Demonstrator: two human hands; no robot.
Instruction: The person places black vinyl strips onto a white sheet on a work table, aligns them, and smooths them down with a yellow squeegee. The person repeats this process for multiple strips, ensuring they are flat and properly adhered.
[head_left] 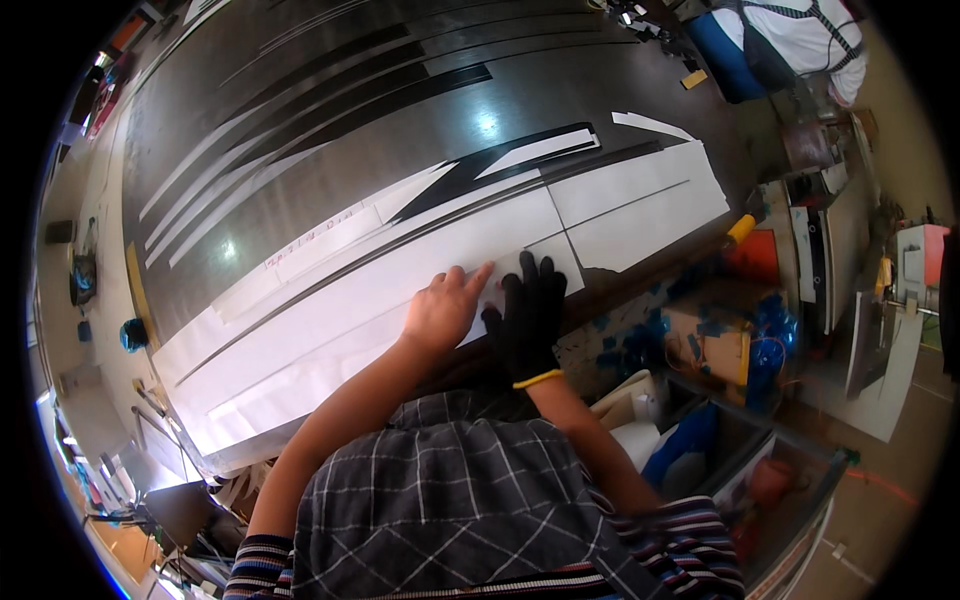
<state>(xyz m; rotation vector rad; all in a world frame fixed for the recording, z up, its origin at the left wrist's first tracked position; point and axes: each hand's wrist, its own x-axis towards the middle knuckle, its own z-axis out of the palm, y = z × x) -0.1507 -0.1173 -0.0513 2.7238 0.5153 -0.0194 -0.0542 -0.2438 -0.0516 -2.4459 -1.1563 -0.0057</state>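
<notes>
My bare left hand (446, 306) rests on a long white sheet (350, 300), its index finger reaching toward the other hand. Right beside it, my right hand (532, 312), in a black glove with a yellow cuff, lies on the same sheet with its fingers apart. Neither hand visibly grips anything, though the left thumb is partly hidden. Past the right fingertips, a second white sheet (640, 205) meets the long one at a dark seam. A dark narrow strip (420, 238) runs along the far side of the long sheet.
The dark table (560, 85) bears several black and white strips (390, 95) farther back. A pointed black piece with white (510, 155) lies beyond the sheets. At right are a yellow-handled object (741, 229), a cardboard box (705, 340) and a person (800, 40) at the far corner.
</notes>
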